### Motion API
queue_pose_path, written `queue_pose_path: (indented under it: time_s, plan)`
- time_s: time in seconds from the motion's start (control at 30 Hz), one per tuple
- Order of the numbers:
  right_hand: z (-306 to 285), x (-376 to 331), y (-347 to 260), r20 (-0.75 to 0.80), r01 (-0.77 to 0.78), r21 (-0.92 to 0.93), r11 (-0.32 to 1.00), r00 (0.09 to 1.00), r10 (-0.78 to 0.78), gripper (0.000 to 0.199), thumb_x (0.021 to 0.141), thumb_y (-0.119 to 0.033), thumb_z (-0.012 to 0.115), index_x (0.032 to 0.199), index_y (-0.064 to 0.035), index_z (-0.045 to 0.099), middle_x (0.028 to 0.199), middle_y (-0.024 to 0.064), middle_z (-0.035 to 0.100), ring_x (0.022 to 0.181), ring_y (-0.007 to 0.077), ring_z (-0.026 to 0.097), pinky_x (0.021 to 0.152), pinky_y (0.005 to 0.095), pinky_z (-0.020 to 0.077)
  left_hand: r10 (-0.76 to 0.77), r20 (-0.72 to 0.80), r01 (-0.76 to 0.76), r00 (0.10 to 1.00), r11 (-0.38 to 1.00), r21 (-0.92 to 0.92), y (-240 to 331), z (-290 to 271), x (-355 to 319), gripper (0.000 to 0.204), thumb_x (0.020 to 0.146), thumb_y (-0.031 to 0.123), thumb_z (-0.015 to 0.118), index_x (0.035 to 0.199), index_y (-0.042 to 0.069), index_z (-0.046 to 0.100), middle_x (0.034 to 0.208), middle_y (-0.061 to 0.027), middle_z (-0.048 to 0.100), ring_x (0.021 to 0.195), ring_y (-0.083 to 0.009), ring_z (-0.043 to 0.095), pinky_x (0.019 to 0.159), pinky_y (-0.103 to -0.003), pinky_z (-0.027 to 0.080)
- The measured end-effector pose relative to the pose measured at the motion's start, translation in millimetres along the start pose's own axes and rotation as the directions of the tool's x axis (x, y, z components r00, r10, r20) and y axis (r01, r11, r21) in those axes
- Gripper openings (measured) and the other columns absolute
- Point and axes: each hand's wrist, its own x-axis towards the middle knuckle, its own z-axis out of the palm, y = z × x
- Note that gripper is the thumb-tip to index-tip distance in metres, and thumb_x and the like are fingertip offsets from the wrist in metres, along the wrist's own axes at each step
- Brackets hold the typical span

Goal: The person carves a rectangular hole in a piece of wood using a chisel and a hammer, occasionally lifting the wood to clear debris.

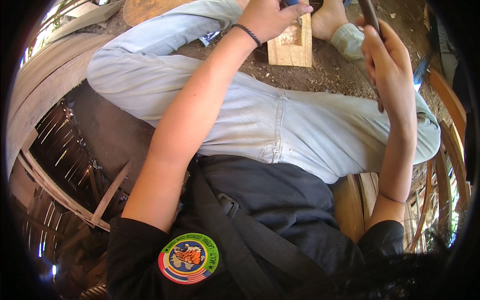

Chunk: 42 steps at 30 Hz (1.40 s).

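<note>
Dark shirt (280, 210) with round patch, pale jeans (280, 120) beyond. Left hand (270, 17) closed round a blue-handled tool, pressing on a rough, square-edged wood block (292, 47) lying on bare dirt. Right hand (387, 65) grips a slim dark handle (370, 15), possibly a hammer's; head beyond frame.

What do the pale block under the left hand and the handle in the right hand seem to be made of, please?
The block looks like raw, unfinished wood: pale, with visible grain and sawn edges. The handle looks like dark, smooth wood, though it is partly hidden by the right hand.
</note>
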Motion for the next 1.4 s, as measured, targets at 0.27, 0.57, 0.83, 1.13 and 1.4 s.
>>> queue_pose_path:
  time_s: [0.27,0.57,0.83,1.13,1.4]
  plan:
    - [-23,-41,-55,-0.085,0.274,-0.148,0.95,0.954,-0.288,0.04,0.103,-0.029,0.035,0.126,-0.0007,0.052,0.067,-0.0051,0.043,0.05,-0.0008,0.033,0.043,0.0158,0.0243,-0.019,0.041,0.011,0.999,0.984,0.176,-4,4,6,0.036,0.082,0.017,0.068,0.11,0.002,0.051,0.093,-0.015,0.064,0.087,-0.0276,0.065,0.076,-0.036,0.051]
    - [-5,-20,-34,0.129,0.392,-0.235,0.89,0.92,-0.371,0.028,0.102,-0.025,0.043,0.11,-0.0021,0.056,0.068,-0.0026,0.045,0.06,0.0061,0.04,0.053,0.0217,0.0313,0.05,0.021,-0.052,0.999,0.991,0.121,3,5,2,0.043,0.082,0.022,0.069,0.115,0.001,0.049,0.089,-0.019,0.066,0.086,-0.0363,0.065,0.073,-0.042,0.051]
    - [-19,-12,-7,0.23,0.06,-0.034,0.998,0.972,-0.05,0.027,0.1,-0.027,0.048,0.102,-0.0029,0.061,0.066,-0.0062,0.046,0.056,0.0026,0.042,0.049,0.0198,0.0324,0.109,-0.084,-0.091,0.991,0.977,0.192,-3,6,4,0.029,0.082,0.02,0.068,0.102,0.002,0.058,0.086,-0.0191,0.066,0.082,-0.0369,0.065,0.072,-0.04,0.051]
    - [-23,0,9,-0.055,-0.118,0.446,0.887,0.986,0.158,0.032,0.102,-0.027,0.044,0.112,0.0008,0.054,0.066,-0.0051,0.039,0.046,0.0002,0.031,0.041,0.0167,0.0278,-0.646,-0.066,0.399,0.76,0.546,-0.737,-83,-53,20,0.017,0.087,0.016,0.067,0.086,0.003,0.057,0.076,-0.0091,0.06,0.062,-0.0182,0.061,0.044,-0.034,0.047]
    - [-8,-2,12,-0.063,-0.128,0.255,0.959,0.987,0.148,0.032,0.102,-0.027,0.043,0.115,0.0001,0.056,0.065,-0.0064,0.038,0.046,-0.0017,0.031,0.041,0.0153,0.028,-0.166,-0.449,0.217,0.878,0.974,0.063,-18,-21,22,0.028,0.084,0.026,0.072,0.073,0.003,0.061,0.069,-0.0032,0.065,0.059,-0.0094,0.059,0.055,-0.027,0.047]
